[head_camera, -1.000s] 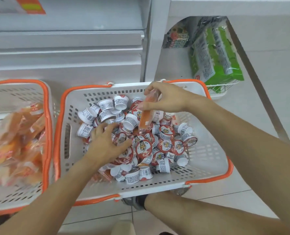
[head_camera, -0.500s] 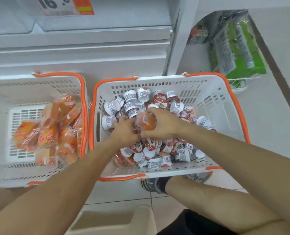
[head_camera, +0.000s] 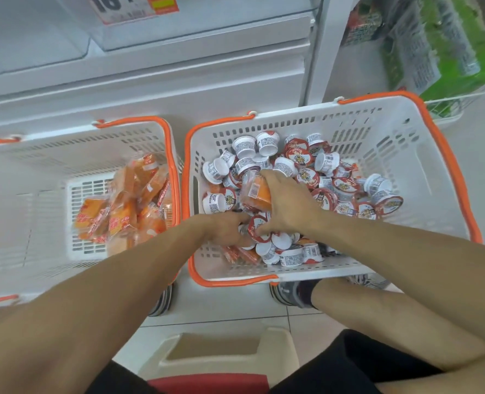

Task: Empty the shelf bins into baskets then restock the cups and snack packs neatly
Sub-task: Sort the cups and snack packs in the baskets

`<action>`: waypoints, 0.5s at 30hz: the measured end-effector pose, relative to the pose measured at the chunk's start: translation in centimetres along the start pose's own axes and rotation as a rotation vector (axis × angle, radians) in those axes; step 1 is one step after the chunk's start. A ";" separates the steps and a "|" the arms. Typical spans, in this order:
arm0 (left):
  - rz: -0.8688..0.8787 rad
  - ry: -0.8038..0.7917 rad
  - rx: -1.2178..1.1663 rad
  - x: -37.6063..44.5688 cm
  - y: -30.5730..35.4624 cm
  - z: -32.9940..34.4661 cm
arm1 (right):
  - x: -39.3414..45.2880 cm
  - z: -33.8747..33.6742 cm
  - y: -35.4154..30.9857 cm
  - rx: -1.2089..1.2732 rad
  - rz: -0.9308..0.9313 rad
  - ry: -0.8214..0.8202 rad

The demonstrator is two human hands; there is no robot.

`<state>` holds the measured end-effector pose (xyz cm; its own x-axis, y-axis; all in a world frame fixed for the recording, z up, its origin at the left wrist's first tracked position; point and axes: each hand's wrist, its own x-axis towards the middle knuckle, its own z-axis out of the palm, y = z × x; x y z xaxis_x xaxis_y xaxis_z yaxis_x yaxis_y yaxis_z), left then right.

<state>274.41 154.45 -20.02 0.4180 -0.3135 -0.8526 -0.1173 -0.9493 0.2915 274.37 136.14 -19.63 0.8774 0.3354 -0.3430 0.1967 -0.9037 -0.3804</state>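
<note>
The right white basket (head_camera: 423, 172) with orange handles holds several small red-lidded cups (head_camera: 298, 155) and a few orange snack packs. My right hand (head_camera: 286, 206) grips one orange snack pack (head_camera: 255, 191) over the cups. My left hand (head_camera: 227, 228) is dug into the cups near the basket's front, its fingers curled and partly hidden; whether it holds anything is not visible. The left white basket (head_camera: 36, 155) holds a heap of orange snack packs (head_camera: 127, 206).
White shelving (head_camera: 150, 69) with a clear bin and a price tag (head_camera: 130, 7) stands behind the baskets. Green packs (head_camera: 440, 49) sit in a wire rack at the upper right. A stool (head_camera: 221, 356) is below me, and my shoes show under the baskets.
My right hand has lowered with the snack pack from the basket's far rim onto the cups. My left hand stays dug into the cups. The camera has swung left.
</note>
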 end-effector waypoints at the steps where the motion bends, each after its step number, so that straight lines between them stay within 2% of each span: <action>1: 0.013 0.035 -0.053 0.1 0.1 0.2 | 0.0 -0.1 0.2 -0.006 -0.011 0.006; 5: 0.036 0.219 -0.373 0.8 -0.6 1.6 | 0.0 -0.9 1.4 0.026 -0.032 0.042; 12: 0.087 0.522 -0.681 1.3 1.7 2.5 | 0.5 -3.7 4.4 0.144 0.007 -0.038; 15: 0.143 0.572 -0.813 1.3 3.9 1.5 | 0.8 -5.1 6.5 0.118 0.027 -0.065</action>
<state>273.10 150.31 -20.64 0.8435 -0.1626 -0.5120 0.3612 -0.5339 0.7646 278.64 129.19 -17.98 0.8510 0.3309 -0.4077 0.1169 -0.8764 -0.4672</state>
